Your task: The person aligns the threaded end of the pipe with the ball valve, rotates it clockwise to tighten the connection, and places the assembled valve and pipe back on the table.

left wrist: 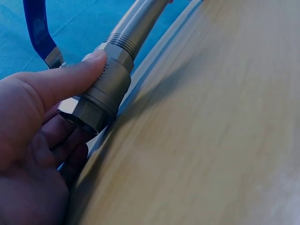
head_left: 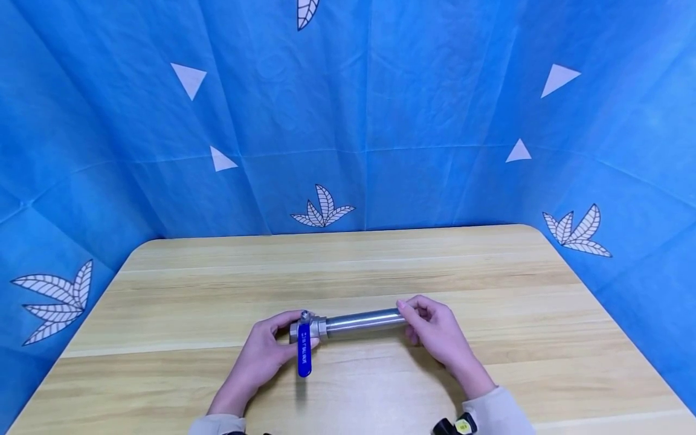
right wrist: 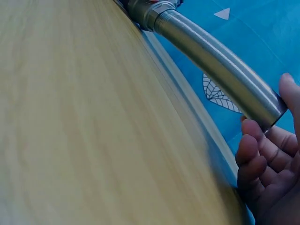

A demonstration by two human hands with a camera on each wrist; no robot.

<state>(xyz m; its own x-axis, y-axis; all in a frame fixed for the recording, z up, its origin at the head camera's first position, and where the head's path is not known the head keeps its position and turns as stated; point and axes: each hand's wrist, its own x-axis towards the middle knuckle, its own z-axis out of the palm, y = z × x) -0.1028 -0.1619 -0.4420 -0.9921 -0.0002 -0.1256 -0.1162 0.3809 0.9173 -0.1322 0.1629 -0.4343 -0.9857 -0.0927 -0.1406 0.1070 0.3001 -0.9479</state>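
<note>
Hidden and cropped around the valve [left wrist: 112,86]
Behind it, the left hand [left wrist: 35,122] is partly hidden; above it, the left wrist view's top edge cuts off the blue handle [left wrist: 37,26] and the pipe [left wrist: 143,21].

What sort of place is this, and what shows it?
Probably a screened-off workspace: a wood-grain table, a blue leaf-patterned curtain behind it, and a ball valve on a pipe.
</note>
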